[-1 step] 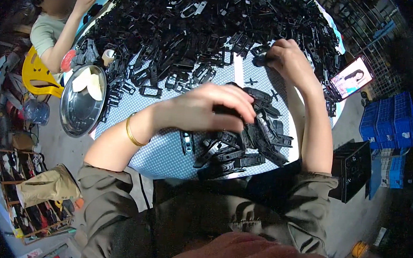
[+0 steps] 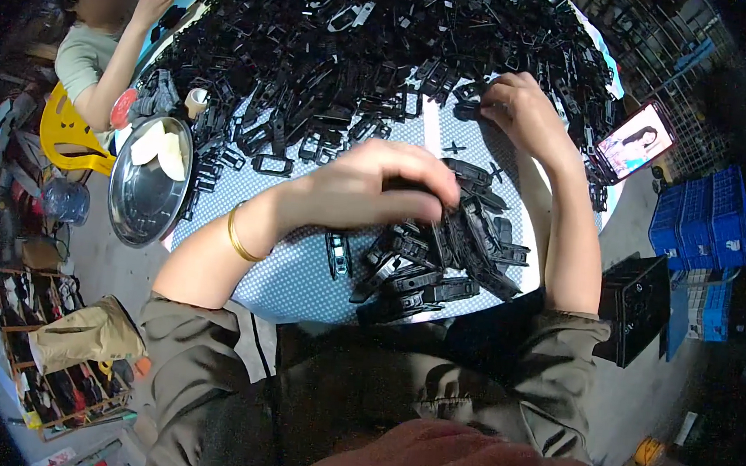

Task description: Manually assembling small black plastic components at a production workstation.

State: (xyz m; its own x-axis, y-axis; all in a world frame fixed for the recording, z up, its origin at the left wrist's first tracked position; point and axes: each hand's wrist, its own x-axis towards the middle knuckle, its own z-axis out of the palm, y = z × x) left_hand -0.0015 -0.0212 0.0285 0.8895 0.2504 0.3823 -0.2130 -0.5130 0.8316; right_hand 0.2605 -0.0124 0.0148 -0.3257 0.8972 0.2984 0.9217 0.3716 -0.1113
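Black parts (image 2: pixel 466 249) near table edge (image 2: pixel 296 314)

Black parts (image 2: pixel 473 241); left grip (image 2: pixel 372 185) nearby

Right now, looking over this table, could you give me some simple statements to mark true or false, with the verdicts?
1. The gold bangle is on the person's left arm. True.
2. The right hand is by the metal dish. False: it is at the large heap of black parts, across the table.
3. The dish holds pale pieces. True.
4. The lit phone is at the table's left. False: it is at the right.
5. The left hand is by the smaller pile of black parts. True.
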